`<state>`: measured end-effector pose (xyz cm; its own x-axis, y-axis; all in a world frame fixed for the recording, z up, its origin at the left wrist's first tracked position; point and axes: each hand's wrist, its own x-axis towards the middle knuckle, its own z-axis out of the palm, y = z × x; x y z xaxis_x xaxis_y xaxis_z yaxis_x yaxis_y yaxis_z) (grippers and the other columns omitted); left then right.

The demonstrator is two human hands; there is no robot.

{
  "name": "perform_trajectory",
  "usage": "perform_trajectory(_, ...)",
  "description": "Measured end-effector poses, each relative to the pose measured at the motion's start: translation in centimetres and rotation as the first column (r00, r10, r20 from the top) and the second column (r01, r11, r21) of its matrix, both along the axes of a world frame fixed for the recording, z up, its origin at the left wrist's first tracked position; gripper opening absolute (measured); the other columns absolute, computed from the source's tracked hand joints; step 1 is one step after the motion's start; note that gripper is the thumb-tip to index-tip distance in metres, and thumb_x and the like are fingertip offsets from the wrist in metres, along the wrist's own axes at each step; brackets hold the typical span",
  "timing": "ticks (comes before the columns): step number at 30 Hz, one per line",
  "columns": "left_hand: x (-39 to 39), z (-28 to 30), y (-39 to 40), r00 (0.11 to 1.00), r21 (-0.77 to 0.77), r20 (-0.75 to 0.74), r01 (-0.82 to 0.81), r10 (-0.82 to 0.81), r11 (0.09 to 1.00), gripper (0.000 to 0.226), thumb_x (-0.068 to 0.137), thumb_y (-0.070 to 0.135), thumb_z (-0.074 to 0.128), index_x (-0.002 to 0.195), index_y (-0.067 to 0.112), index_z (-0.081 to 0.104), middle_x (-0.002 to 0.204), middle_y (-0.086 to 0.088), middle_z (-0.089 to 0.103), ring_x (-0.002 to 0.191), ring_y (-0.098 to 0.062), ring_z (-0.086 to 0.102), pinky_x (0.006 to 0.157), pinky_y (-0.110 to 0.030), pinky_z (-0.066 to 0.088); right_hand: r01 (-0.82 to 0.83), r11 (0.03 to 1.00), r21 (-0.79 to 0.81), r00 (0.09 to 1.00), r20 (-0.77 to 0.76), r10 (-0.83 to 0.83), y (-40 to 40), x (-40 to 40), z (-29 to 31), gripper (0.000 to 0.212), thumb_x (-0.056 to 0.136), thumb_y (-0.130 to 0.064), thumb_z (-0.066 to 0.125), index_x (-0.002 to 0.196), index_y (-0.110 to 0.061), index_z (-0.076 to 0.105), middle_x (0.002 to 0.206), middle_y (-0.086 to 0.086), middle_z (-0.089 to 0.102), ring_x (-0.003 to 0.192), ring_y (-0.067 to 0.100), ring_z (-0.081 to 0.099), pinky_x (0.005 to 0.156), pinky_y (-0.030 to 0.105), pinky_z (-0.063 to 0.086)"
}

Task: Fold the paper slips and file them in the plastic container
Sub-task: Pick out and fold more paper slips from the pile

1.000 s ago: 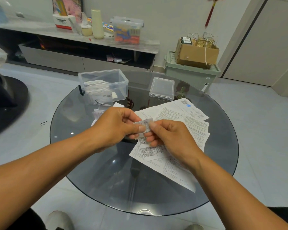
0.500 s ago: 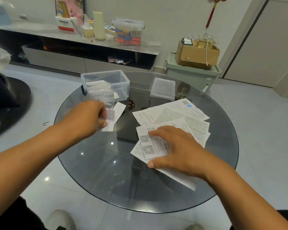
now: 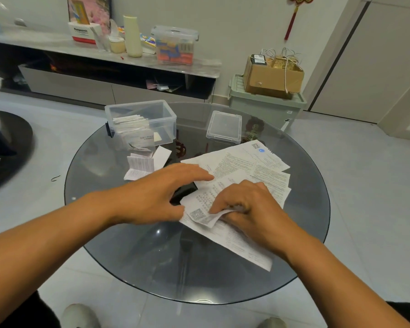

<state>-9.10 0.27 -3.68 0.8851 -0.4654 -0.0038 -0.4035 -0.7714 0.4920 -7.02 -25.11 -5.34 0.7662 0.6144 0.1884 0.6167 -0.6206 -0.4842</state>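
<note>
Left hand: your left hand point(image 3: 161, 192) lies over the left edge of the slips point(image 3: 242, 176), fingers straight and spread, reaching right across the paper; it holds nothing.
Right hand: your right hand point(image 3: 249, 207) sits on the near part of the same pile, fingers curled, pinching up the near edge of the top slip point(image 3: 205, 215), which curls off the sheets below it.
Slips: loose, unfolded, overlapping in a fan on the right half of the counter point(image 3: 133, 252), running from the far right to the near edge.
Folded slips: a few folded slips point(image 3: 141, 165) lie on the glass just in front of the container, left of your left hand and apart from it.
Container: the container point(image 3: 168, 116) stands open at the far left of the counter, with a stack of folded paper upright in its left part.
Lid: the lid point(image 3: 224, 125) lies flat to the right of the container, near the far end of the pile.
</note>
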Motion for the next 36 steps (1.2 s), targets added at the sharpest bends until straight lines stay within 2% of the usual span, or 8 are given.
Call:
perform_trajectory(5,0.2,0.3,0.2,0.984,0.057,-0.159,0.085,-0.075,0.995,0.085,0.087,0.023,0.067,0.152,0.056,0.023,0.139,0.055,0.013,0.126,0.037,0.005,0.094,0.011,0.009,-0.029,0.980,0.195,0.941,-0.325,0.092,-1.7,0.1,0.2,0.023,0.088,-0.003,0.076,0.095,-0.025,0.081,0.108,-0.018,0.075,0.110,0.005,0.067,0.098,0.031,0.054)
perform_trajectory(9,0.2,0.0,-0.1,0.985,0.044,-0.141,0.105,-0.098,0.994,0.076,0.088,0.040,0.071,0.151,0.053,0.030,0.147,0.047,0.020,0.130,0.035,0.007,0.095,0.011,0.010,0.009,0.922,0.388,0.912,-0.381,0.151,-2.1,0.1,0.1,0.014,0.082,0.009,0.079,0.085,-0.005,0.075,0.108,-0.002,0.077,0.108,0.013,0.071,0.094,0.028,0.056)
perform_trajectory(12,0.5,-0.8,-0.6,0.994,0.026,0.050,0.094,-0.095,0.995,0.046,0.091,0.050,0.069,0.135,0.046,0.059,0.145,0.036,0.041,0.139,0.020,0.022,0.113,-0.006,0.022,0.043,0.924,0.379,0.921,-0.373,0.110,-2.2,0.2,0.0,0.017,0.081,-0.004,0.084,0.086,-0.012,0.069,0.105,-0.005,0.077,0.105,0.013,0.071,0.093,0.028,0.056)
perform_trajectory(15,0.8,-1.2,-0.5,0.988,-0.049,0.127,0.091,-0.085,0.995,0.019,0.092,0.046,0.069,0.109,0.039,0.076,0.128,0.029,0.060,0.130,0.007,0.045,0.110,-0.023,0.038,0.055,0.988,0.142,0.978,-0.207,-0.024,-2.5,0.3,-0.1,0.016,0.085,-0.019,0.083,0.094,-0.026,0.072,0.097,-0.016,0.073,0.099,0.002,0.065,0.084,0.014,0.049)
perform_trajectory(20,0.5,-1.5,-1.2,0.995,-0.001,0.100,0.000,0.000,1.000,0.037,0.080,0.072,0.066,0.101,0.042,0.074,0.118,0.031,0.062,0.115,0.007,0.048,0.099,-0.020,0.039,0.212,0.964,0.161,0.921,-0.363,-0.142,-3.0,0.6,0.0,0.034,0.080,-0.039,0.086,0.108,-0.043,0.068,0.099,-0.016,0.073,0.092,0.008,0.067,0.082,0.028,0.055)
perform_trajectory(26,0.7,-3.0,-3.4,0.945,-0.228,-0.001,-0.318,0.327,0.920,0.034,0.086,0.052,0.073,0.114,0.039,0.059,0.088,0.013,0.065,0.078,-0.007,0.062,0.071,-0.038,0.058,0.448,0.885,0.126,0.852,-0.362,-0.379,-1.2,0.4,-0.4,0.073,0.074,-0.057,0.084,0.133,-0.051,0.042,0.104,-0.023,0.065,0.097,0.008,0.066,0.090,0.043,0.059)
perform_trajectory(31,0.8,-3.5,-4.1,0.931,-0.244,0.014,-0.350,0.365,0.904,0.093,0.082,0.043,0.081,0.150,0.051,0.019,0.109,0.025,0.052,0.092,-0.005,0.057,0.082,-0.029,0.055,0.497,0.868,0.005,0.831,-0.290,-0.474,-0.4,0.6,-0.3,0.108,0.068,-0.061,0.086,0.149,-0.053,0.016,0.125,-0.013,0.055,0.111,0.016,0.059,0.100,0.050,0.052)
perform_trajectory(36,1.3,-3.2,-3.4,0.946,0.002,0.278,-0.175,0.167,0.985,0.055,0.090,0.057,0.066,0.141,0.039,0.055,0.146,0.014,0.043,0.130,-0.010,0.039,0.108,-0.042,0.040,0.526,0.850,-0.024,0.806,-0.306,-0.507,-2.0,1.0,0.5,0.077,0.088,-0.041,0.076,0.149,-0.048,0.029,0.102,-0.015,0.059,0.096,0.011,0.061,0.090,0.040,0.054)
